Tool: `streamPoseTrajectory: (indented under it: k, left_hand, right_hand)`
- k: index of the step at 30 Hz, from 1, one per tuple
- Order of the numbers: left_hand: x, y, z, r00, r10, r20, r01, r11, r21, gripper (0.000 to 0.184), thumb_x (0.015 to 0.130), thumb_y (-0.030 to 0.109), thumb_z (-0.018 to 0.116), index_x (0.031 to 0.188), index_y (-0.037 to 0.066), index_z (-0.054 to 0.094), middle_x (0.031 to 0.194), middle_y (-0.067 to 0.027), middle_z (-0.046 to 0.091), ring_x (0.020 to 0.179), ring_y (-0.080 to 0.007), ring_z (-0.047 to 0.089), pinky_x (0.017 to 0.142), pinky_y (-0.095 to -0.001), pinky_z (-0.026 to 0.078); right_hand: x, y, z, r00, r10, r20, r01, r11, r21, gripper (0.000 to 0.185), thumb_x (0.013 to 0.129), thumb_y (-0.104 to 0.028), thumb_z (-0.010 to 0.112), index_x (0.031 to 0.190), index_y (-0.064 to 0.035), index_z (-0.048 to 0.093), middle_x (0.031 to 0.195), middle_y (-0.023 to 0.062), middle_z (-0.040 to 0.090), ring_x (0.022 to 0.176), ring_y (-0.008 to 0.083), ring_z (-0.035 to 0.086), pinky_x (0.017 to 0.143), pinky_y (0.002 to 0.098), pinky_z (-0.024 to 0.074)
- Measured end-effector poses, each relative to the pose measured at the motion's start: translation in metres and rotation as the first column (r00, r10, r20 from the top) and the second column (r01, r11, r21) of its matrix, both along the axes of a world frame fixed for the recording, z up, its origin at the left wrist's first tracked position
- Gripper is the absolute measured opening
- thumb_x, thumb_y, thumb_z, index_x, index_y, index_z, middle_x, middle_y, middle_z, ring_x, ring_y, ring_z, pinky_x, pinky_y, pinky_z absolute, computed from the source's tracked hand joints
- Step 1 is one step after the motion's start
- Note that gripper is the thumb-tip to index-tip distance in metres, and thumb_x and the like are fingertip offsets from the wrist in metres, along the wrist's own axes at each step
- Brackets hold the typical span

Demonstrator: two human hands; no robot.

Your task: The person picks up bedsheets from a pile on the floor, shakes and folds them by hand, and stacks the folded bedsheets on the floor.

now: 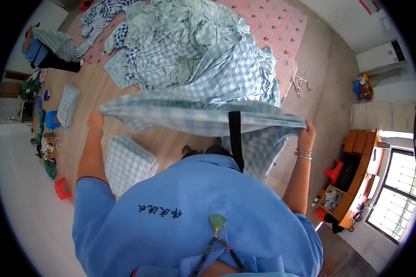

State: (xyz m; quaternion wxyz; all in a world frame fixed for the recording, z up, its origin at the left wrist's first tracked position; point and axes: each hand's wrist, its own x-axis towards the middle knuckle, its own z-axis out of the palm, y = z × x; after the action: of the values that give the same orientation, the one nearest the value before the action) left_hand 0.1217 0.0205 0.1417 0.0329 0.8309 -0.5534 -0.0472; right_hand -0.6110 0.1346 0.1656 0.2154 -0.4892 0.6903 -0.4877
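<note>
A green-and-white checked cloth (185, 117) is stretched across in front of me, with its right part hanging down. My left hand (95, 119) grips its left end, fingers closed. The right end is pinched in my right hand (308, 129), with bracelets on the wrist. A black strap (235, 138) crosses the cloth near its middle. Below the cloth, a folded checked stack (127, 164) lies on the floor to the left of my body. Just beyond the cloth rises a large heap of checked fabric (194, 51).
Pink patterned mats (282, 27) lie under the heap. At the far left a person (37, 53) in blue holds checked cloth. Another folded cloth (68, 106) and a blue stool (52, 120) are at left. A wooden desk (356, 184) stands at right.
</note>
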Motion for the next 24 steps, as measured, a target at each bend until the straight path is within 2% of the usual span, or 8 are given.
streamPoseTrajectory:
  k: [3, 5, 9, 10, 11, 17, 22, 24]
  left_hand:
    - [0.002, -0.044, -0.002, 0.480, 0.369, -0.796, -0.485, 0.867, 0.109, 0.026, 0.082, 0.024, 0.041, 0.097, 0.012, 0.057, 0.073, -0.0089, 0.057, 0.079, -0.0207, 0.057, 0.068, -0.0300, 0.044]
    - [-0.041, -0.062, 0.031, 0.538, 0.010, -0.843, -0.344, 0.916, -0.208, 0.025, 0.083, 0.023, 0.041, 0.099, 0.011, 0.056, 0.073, -0.0045, 0.055, 0.077, -0.0156, 0.054, 0.068, -0.0271, 0.044]
    - [-0.174, -0.069, 0.105, -0.158, -0.414, -0.896, -0.174, 0.905, -0.388, 0.023, 0.085, 0.021, 0.039, 0.084, 0.006, 0.056, 0.078, -0.0031, 0.055, 0.074, -0.0140, 0.051, 0.069, -0.0270, 0.041]
    - [-0.200, -0.070, 0.106, 0.131, -0.644, -0.754, 0.219, 0.760, -0.611, 0.023, 0.084, 0.020, 0.039, 0.077, 0.006, 0.055, 0.080, -0.0045, 0.055, 0.074, -0.0148, 0.051, 0.072, -0.0277, 0.040]
    - [-0.238, -0.053, 0.114, -0.403, -0.365, -0.839, 0.285, 0.822, -0.494, 0.022, 0.083, 0.022, 0.040, 0.079, 0.005, 0.054, 0.079, -0.0063, 0.054, 0.077, -0.0147, 0.051, 0.070, -0.0265, 0.040]
    - [-0.289, 0.030, 0.148, -0.563, -0.477, -0.675, 0.813, -0.172, -0.557, 0.011, 0.062, 0.007, 0.053, 0.072, 0.002, 0.056, 0.087, -0.0113, 0.046, 0.081, -0.0235, 0.046, 0.072, -0.0291, 0.035]
    - [-0.243, 0.060, 0.111, -0.360, -0.226, -0.905, 0.933, -0.112, -0.343, 0.016, 0.069, 0.008, 0.053, 0.084, 0.002, 0.054, 0.089, -0.0082, 0.045, 0.075, -0.0168, 0.047, 0.067, -0.0256, 0.036]
    - [-0.239, 0.072, 0.107, -0.220, -0.205, -0.954, 0.833, 0.469, -0.293, 0.037, 0.070, 0.013, 0.058, 0.104, 0.004, 0.044, 0.085, -0.0071, 0.046, 0.077, -0.0164, 0.046, 0.066, -0.0268, 0.037]
  right_hand:
    - [0.051, -0.007, 0.072, 0.982, 0.016, 0.188, 0.001, 0.996, -0.093, 0.024, 0.073, 0.003, 0.044, 0.092, 0.0009, 0.059, 0.082, 0.0063, 0.060, 0.075, 0.0116, 0.054, 0.068, 0.0228, 0.0421]
    - [0.084, 0.000, 0.107, 0.999, 0.046, 0.008, -0.045, 0.994, -0.099, 0.023, 0.073, 0.003, 0.045, 0.089, -0.0004, 0.061, 0.083, 0.0066, 0.061, 0.073, 0.0115, 0.056, 0.067, 0.0230, 0.0434]
    - [0.137, -0.003, 0.138, 0.826, 0.358, -0.435, -0.410, 0.912, -0.028, 0.033, 0.060, 0.010, 0.051, 0.087, -0.0054, 0.063, 0.081, 0.0091, 0.063, 0.072, 0.0205, 0.061, 0.066, 0.0272, 0.0477]
    - [0.156, -0.007, 0.147, 0.797, 0.407, -0.446, -0.474, 0.880, -0.044, 0.036, 0.060, 0.012, 0.050, 0.088, -0.0063, 0.063, 0.083, 0.0085, 0.063, 0.071, 0.0211, 0.060, 0.066, 0.0269, 0.0477]
    - [0.169, -0.014, 0.142, 0.774, 0.446, -0.449, -0.520, 0.853, -0.049, 0.044, 0.061, 0.010, 0.050, 0.099, -0.0111, 0.059, 0.084, 0.0089, 0.062, 0.071, 0.0229, 0.060, 0.065, 0.0286, 0.0478]
    - [0.225, -0.017, 0.132, 0.526, 0.818, -0.233, -0.783, 0.572, 0.243, 0.063, 0.064, -0.002, 0.055, 0.122, -0.0185, 0.037, 0.072, 0.0123, 0.058, 0.065, 0.0274, 0.058, 0.059, 0.0325, 0.0459]
    - [0.261, 0.006, 0.096, 0.523, 0.807, -0.274, -0.723, 0.590, 0.360, 0.020, 0.064, -0.008, 0.054, 0.084, -0.0066, 0.050, 0.063, 0.0163, 0.055, 0.060, 0.0332, 0.056, 0.053, 0.0393, 0.0437]
    - [0.279, 0.004, 0.089, 0.594, 0.764, -0.250, -0.692, 0.644, 0.326, 0.019, 0.064, -0.010, 0.055, 0.082, -0.0061, 0.050, 0.062, 0.0169, 0.055, 0.059, 0.0339, 0.055, 0.053, 0.0399, 0.0436]
